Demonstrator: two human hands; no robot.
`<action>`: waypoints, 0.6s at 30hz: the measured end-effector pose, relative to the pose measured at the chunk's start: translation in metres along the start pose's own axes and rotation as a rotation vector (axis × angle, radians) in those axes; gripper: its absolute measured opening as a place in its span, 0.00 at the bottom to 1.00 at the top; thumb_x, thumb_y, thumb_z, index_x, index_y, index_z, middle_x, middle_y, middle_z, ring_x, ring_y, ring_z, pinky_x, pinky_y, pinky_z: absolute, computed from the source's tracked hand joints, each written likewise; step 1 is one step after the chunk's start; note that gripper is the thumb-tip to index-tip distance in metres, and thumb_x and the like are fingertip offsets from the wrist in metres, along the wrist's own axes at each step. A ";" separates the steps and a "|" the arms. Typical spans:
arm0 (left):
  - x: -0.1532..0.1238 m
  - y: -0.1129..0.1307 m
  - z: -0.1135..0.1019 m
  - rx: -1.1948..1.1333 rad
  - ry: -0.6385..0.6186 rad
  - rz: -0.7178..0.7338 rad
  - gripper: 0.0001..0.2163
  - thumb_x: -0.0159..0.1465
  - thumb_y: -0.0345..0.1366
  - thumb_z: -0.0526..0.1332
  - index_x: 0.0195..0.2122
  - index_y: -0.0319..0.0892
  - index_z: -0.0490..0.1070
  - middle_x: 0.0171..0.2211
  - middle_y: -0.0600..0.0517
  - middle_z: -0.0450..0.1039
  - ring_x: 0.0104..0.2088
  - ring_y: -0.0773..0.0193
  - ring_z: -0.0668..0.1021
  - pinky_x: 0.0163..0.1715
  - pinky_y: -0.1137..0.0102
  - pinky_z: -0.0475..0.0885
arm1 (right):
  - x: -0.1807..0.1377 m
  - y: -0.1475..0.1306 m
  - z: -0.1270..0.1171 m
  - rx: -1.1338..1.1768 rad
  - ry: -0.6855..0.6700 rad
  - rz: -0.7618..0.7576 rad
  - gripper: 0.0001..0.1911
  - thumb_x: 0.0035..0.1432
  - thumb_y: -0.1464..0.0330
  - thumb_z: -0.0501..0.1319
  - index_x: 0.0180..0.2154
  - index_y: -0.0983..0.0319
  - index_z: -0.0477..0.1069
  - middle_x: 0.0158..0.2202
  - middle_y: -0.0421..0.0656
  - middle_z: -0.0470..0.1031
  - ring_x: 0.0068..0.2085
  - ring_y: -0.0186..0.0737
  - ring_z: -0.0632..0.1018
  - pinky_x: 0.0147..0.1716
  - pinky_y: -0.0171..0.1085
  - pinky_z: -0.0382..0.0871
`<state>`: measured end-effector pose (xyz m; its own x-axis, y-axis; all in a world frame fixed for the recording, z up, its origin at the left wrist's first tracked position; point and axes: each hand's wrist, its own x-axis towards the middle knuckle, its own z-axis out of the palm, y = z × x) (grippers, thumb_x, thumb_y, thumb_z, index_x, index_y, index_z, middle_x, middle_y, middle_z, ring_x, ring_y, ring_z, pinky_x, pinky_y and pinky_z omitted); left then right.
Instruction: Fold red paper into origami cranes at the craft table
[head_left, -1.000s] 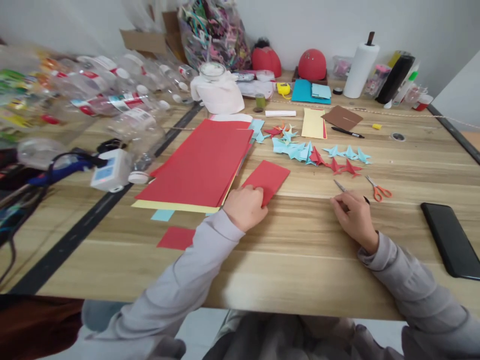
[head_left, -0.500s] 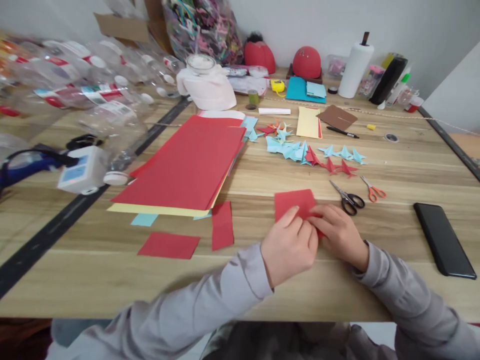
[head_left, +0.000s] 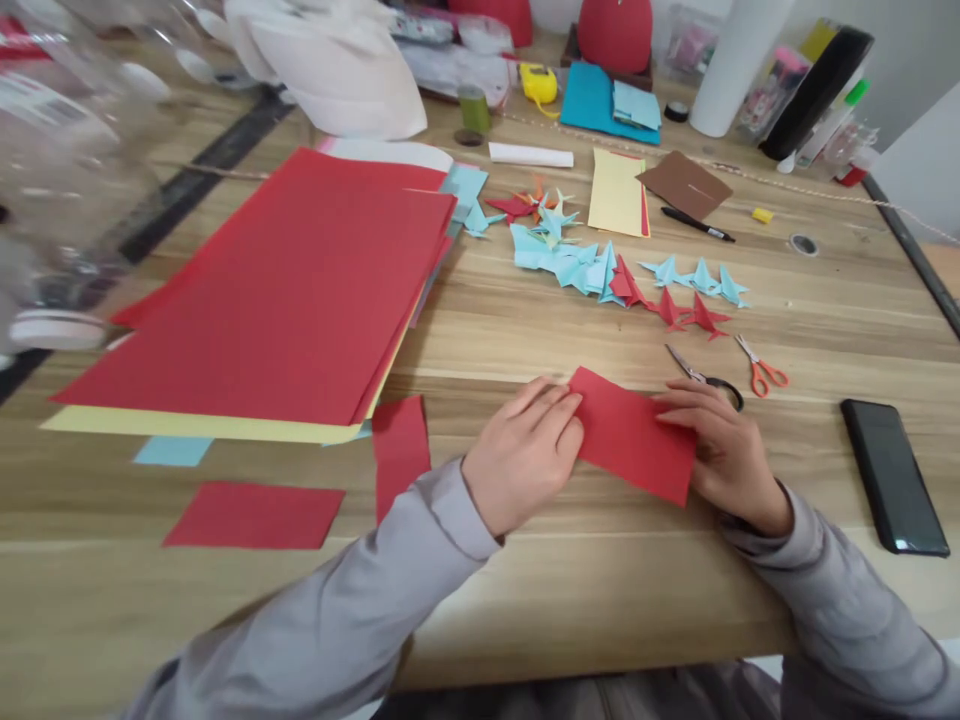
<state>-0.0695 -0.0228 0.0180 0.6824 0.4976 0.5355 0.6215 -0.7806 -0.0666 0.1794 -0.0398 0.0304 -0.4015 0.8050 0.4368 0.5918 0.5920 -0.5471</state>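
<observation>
A rectangular piece of red paper [head_left: 634,432] is held between my two hands, tilted down toward the right. My left hand [head_left: 526,450] grips its left end, the thumb hidden behind the fingers. At its right end my right hand [head_left: 720,448] has closed its fingers over the edge. Just beyond the right hand lie black-handled scissors [head_left: 694,370], partly covered by the fingers, and small orange-handled scissors [head_left: 763,370]. Two more red paper pieces, one flat [head_left: 255,515] and one creased [head_left: 400,450], rest on the table left of my left hand.
A stack of large red sheets [head_left: 277,290] covers the left of the table. Folded paper cranes [head_left: 577,265] in blue and red lie beyond my hands. A black phone [head_left: 894,475] is at the right. Plastic bottles [head_left: 75,200] crowd the far left.
The red paper has turned and now stretches between my hands, which have moved apart from each other. The camera view has come closer and tilted down.
</observation>
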 end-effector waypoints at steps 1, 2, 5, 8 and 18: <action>0.000 0.001 -0.002 0.035 -0.007 0.008 0.12 0.61 0.21 0.52 0.31 0.31 0.76 0.40 0.37 0.80 0.43 0.53 0.81 0.51 0.57 0.75 | 0.000 -0.002 0.000 -0.063 0.003 -0.032 0.15 0.52 0.77 0.61 0.42 0.59 0.73 0.46 0.49 0.79 0.53 0.52 0.75 0.51 0.52 0.71; 0.000 0.003 -0.004 0.063 -0.006 0.007 0.13 0.61 0.21 0.52 0.30 0.31 0.76 0.40 0.36 0.79 0.43 0.52 0.81 0.50 0.57 0.75 | -0.001 -0.003 0.000 -0.110 -0.004 -0.065 0.16 0.52 0.77 0.60 0.43 0.59 0.73 0.47 0.49 0.79 0.53 0.52 0.75 0.51 0.53 0.71; -0.001 0.007 -0.010 0.108 -0.037 -0.026 0.13 0.62 0.22 0.52 0.27 0.31 0.75 0.42 0.34 0.79 0.44 0.50 0.81 0.49 0.56 0.76 | -0.002 -0.006 0.002 -0.167 -0.052 -0.141 0.16 0.53 0.79 0.59 0.42 0.59 0.73 0.43 0.47 0.80 0.49 0.50 0.76 0.48 0.52 0.71; -0.002 0.009 -0.012 0.077 -0.071 -0.032 0.13 0.62 0.23 0.51 0.28 0.31 0.75 0.40 0.34 0.79 0.42 0.50 0.82 0.48 0.55 0.77 | -0.004 -0.006 0.005 -0.188 -0.094 -0.149 0.14 0.56 0.79 0.59 0.41 0.59 0.73 0.41 0.46 0.81 0.45 0.45 0.78 0.46 0.49 0.71; -0.006 0.005 -0.016 -0.107 -0.058 -0.147 0.10 0.63 0.24 0.53 0.31 0.35 0.75 0.35 0.42 0.81 0.39 0.54 0.82 0.48 0.55 0.76 | 0.000 -0.009 0.002 -0.180 -0.150 -0.037 0.04 0.60 0.73 0.62 0.36 0.60 0.74 0.41 0.46 0.81 0.45 0.44 0.80 0.52 0.50 0.68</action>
<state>-0.0769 -0.0361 0.0280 0.6101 0.6279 0.4832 0.6737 -0.7321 0.1007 0.1731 -0.0453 0.0337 -0.5164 0.7877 0.3358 0.6843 0.6154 -0.3912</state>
